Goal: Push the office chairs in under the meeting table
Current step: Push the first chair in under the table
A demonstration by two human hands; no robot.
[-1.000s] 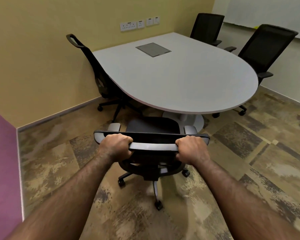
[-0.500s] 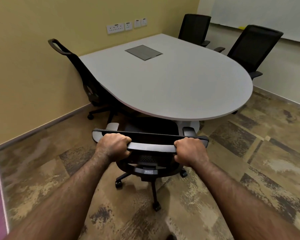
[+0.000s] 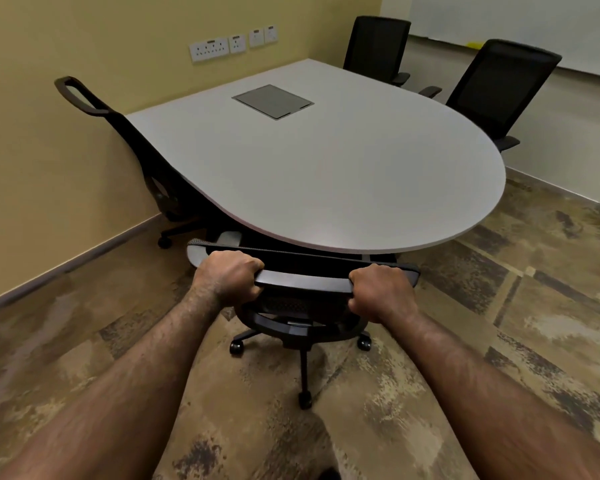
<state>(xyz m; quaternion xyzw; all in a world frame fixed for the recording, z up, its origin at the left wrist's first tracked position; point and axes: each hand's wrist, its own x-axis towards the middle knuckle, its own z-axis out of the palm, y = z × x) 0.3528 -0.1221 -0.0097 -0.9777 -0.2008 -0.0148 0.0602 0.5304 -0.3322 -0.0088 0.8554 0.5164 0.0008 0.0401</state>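
Note:
A black office chair stands at the near rounded end of the grey meeting table. Its seat is hidden under the tabletop; only the top of the backrest, the base and the castors show. My left hand grips the left end of the backrest's top bar and my right hand grips the right end. A second black chair sits tucked against the table's left side by the yellow wall. Two more black chairs stand along the table's far right side.
A yellow wall with a row of sockets runs close behind the table's left side. A grey cable hatch is set in the tabletop. Patterned brown carpet spreads to the right and toward me. A whiteboard hangs on the far wall.
I have pushed the near chair forward; its seat and armrests have slid out of sight under the table's edge. My view has moved closer to the table. Both hands keep their grip.

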